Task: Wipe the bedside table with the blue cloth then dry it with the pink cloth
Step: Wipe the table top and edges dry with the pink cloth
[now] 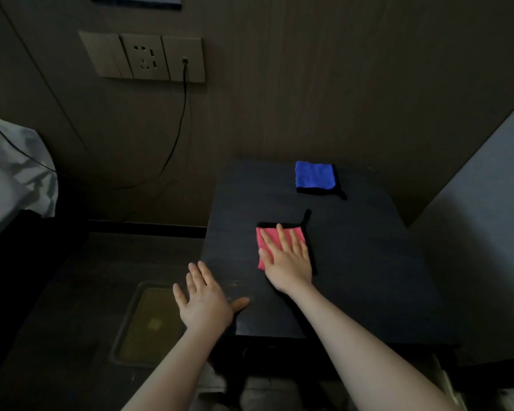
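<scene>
The dark bedside table [368, 262] fills the middle right of the head view. A folded blue cloth [315, 177] with black trim lies near the table's back edge, untouched. The pink cloth [269, 237], also black-trimmed, lies flat in the table's middle. My right hand [287, 256] presses flat on the pink cloth with fingers spread, covering most of it. My left hand [204, 298] is open, palm down, fingers apart, over the table's front left corner and holds nothing.
A wall socket panel [143, 57] has a black cable [178, 129] hanging down left of the table. White bedding [15, 179] sits at the far left. A yellowish floor panel [152, 321] lies below the left hand. A pale wall [487, 218] bounds the right.
</scene>
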